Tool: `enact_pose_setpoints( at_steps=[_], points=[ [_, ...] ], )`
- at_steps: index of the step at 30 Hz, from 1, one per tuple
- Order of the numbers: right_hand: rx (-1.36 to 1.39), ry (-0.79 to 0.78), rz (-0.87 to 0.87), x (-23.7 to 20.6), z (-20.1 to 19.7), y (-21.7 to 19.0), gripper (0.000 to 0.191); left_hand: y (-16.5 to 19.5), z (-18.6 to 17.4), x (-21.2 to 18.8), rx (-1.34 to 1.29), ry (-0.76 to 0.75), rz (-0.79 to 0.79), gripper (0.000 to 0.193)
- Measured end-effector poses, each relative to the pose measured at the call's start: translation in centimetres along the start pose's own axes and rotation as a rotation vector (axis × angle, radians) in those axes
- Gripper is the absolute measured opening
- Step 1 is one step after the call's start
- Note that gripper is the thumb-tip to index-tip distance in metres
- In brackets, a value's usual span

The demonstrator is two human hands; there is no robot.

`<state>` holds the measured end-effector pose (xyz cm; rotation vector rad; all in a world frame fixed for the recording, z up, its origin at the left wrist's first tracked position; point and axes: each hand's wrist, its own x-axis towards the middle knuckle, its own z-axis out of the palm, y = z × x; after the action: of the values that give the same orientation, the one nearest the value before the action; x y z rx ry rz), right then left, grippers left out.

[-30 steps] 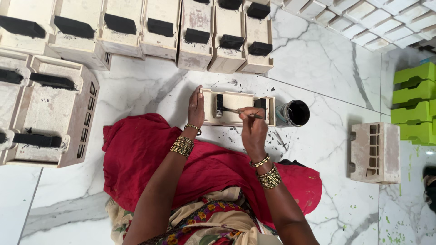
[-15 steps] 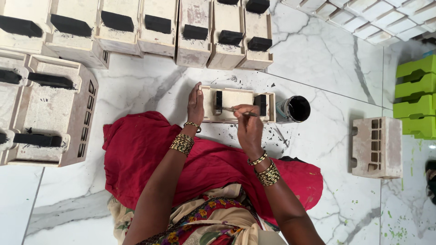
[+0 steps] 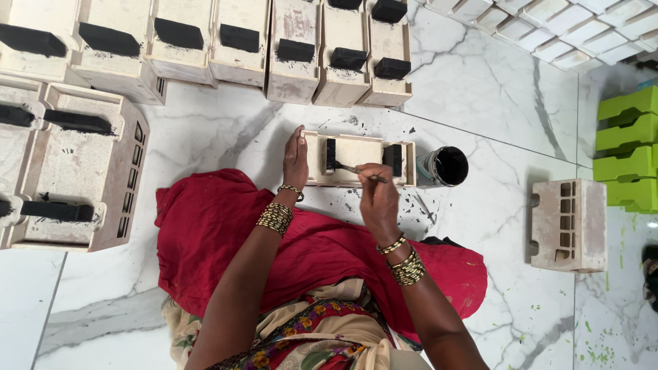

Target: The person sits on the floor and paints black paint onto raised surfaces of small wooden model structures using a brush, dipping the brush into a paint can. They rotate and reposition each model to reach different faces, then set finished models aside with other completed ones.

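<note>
A pale rectangular block lies on the marble floor in front of me, with a black painted bar at each end. My left hand rests flat against the block's left end, fingers together. My right hand pinches a thin paintbrush whose tip touches the block beside the left black bar. A small tin of black paint stands just right of the block. A red cloth covers my lap.
A row of pale blocks with black bars lines the far side, with more stacked at left. One unpainted block sits at right, by green blocks. Black paint flecks dot the floor.
My right hand has drawn the brush leftward across the block toward the left black bar. My left hand stays on the block's left end.
</note>
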<state>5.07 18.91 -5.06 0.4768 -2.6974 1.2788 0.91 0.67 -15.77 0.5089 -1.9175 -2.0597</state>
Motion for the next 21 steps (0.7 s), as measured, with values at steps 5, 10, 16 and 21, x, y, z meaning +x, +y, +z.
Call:
enact_pose_setpoints(
  at_steps=[5,10,16,21],
  points=[
    [0.106,0.043,-0.148,-0.2,0.1,0.2,0.008,0.0,-0.2,-0.2,0.062,-0.019,0.0,0.053],
    [0.007,0.012,-0.133,-0.2,-0.2,0.1,0.009,0.1,0.0,0.1,0.028,-0.003,0.006,0.056],
    [0.207,0.074,-0.091,-0.4,-0.3,-0.2,0.008,-0.2,0.0,-0.1,0.056,-0.011,0.006,0.057],
    [0.105,0.03,-0.119,-1.2,-0.4,-0.5,0.01,-0.3,0.1,0.3,0.01,-0.011,0.024,0.057]
  ],
)
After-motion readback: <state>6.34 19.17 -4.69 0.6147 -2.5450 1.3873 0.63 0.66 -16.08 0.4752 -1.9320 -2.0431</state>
